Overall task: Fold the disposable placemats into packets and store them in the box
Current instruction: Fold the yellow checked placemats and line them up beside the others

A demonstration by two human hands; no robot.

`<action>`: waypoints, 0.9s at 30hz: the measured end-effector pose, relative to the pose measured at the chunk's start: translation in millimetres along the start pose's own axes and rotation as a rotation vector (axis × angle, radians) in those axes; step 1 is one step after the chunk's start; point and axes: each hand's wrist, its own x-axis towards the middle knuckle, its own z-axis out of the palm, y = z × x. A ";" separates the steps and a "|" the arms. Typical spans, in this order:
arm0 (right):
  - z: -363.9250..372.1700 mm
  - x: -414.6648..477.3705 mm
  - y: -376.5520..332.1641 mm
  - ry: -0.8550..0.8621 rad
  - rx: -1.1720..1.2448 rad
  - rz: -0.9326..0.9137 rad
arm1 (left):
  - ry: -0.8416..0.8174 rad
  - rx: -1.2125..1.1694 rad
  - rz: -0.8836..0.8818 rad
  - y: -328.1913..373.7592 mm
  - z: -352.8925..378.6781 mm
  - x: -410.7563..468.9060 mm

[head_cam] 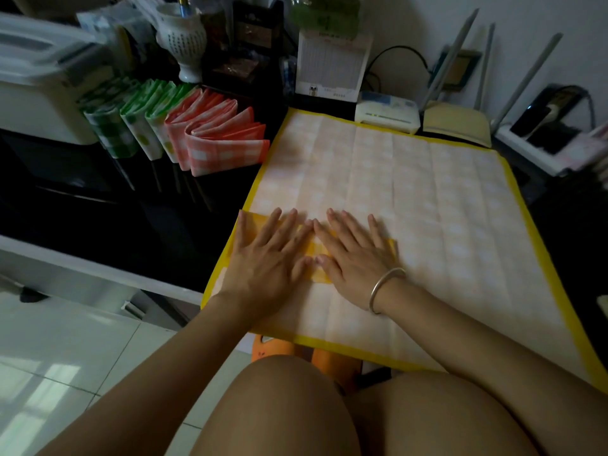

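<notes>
At lower centre, left hand and right hand pressed flat-fingered on the folded yellow-bordered checked plastic placemat; smoothing outward would sharpen its crease.

Single head-worn wide-angle view, looking forward and steeply down, close over the placemat on the table

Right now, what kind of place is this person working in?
Probably a home desk corner, not a workshop: a router with antennas, a desk calendar and a white vase stand behind the yellow placemat.
</notes>
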 end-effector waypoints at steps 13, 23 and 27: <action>-29.4 -25.3 57.8 0.249 0.773 0.808 | 0.003 0.017 -0.028 0.3 4.1 0.8; -30.7 -38.7 42.8 0.263 1.201 0.629 | -0.078 -0.129 -0.085 12.9 -18.3 3.0; -35.2 -55.9 69.7 0.249 1.206 0.605 | -0.004 -0.166 -0.054 41.2 -22.5 0.4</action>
